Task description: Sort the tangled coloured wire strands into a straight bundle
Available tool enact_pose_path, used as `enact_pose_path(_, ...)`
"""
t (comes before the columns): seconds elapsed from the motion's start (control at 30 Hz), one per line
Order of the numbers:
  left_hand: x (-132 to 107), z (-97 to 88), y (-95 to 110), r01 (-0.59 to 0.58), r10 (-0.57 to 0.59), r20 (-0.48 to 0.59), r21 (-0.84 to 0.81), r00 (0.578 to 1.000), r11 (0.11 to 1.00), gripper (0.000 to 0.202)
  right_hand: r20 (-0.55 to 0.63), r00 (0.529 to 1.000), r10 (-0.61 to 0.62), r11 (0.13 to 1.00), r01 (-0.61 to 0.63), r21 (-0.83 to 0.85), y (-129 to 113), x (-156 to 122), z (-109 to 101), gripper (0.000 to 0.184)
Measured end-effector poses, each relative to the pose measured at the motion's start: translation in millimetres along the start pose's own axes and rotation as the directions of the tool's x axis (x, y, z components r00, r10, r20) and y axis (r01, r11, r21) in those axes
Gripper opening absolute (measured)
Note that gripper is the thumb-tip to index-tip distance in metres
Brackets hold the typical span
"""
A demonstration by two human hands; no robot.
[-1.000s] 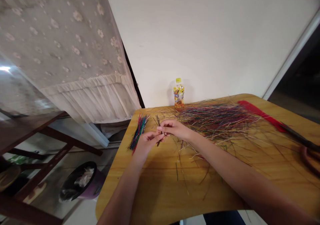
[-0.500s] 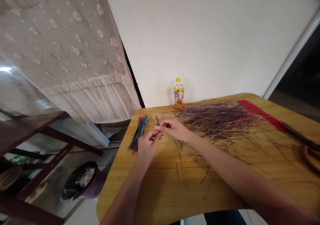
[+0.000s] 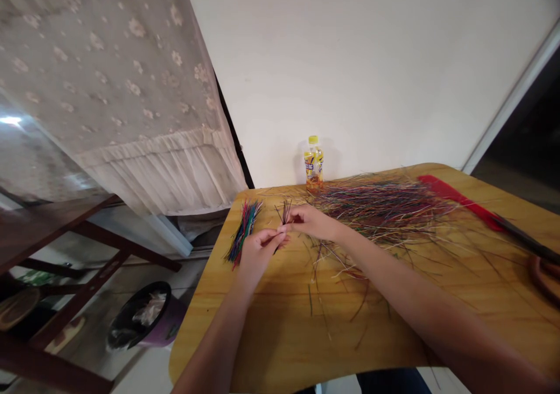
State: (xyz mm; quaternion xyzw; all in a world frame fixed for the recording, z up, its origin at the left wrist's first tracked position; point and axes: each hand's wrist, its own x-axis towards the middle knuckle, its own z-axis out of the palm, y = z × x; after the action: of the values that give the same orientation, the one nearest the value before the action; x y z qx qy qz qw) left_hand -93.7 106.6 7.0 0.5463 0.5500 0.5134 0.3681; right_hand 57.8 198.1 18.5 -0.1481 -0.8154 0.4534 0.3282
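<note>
Here, right hand [image 3: 311, 222], pinched dark strands [image 3: 284, 213]

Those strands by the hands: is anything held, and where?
The right hand pinches thin dark strands below their splayed tips; whether the left hand grips them too cannot be told.

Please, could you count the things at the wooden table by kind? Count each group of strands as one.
Plastic bottle: 1
Red strip: 1
Scissors: 1
Loose heap of strands: 1
Neat bundle of strands: 1
Small pinch of strands: 1
Total: 6
</note>
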Motion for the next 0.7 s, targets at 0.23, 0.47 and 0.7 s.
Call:
enact_pose_path(0.23, -1, 2.6, -2, 0.069, -0.076, -0.041, -0.137, 0.996, 0.988, 0.023, -0.171, 0.982, -0.084, 0.996, 0.085, 0.0, 3, 1, 12, 0.041)
enact_pose_path(0.47, 2, -1.3, -2, 0.035, -0.035, 0.001, -0.007, 0.999, 0.999, 0.026, -0.042, 0.992, 0.12, 0.969, -0.108, 0.222, 1, -3, -9, 0.041)
enact_pose_path(0.7, 4, -5.9, -16, -0.094, 0.1, -0.026, 0.191, 0.995, 0.977, 0.018, 0.004, 0.97, 0.242, 0.904, -0.227, 0.362, 3, -2, -16, 0.044)
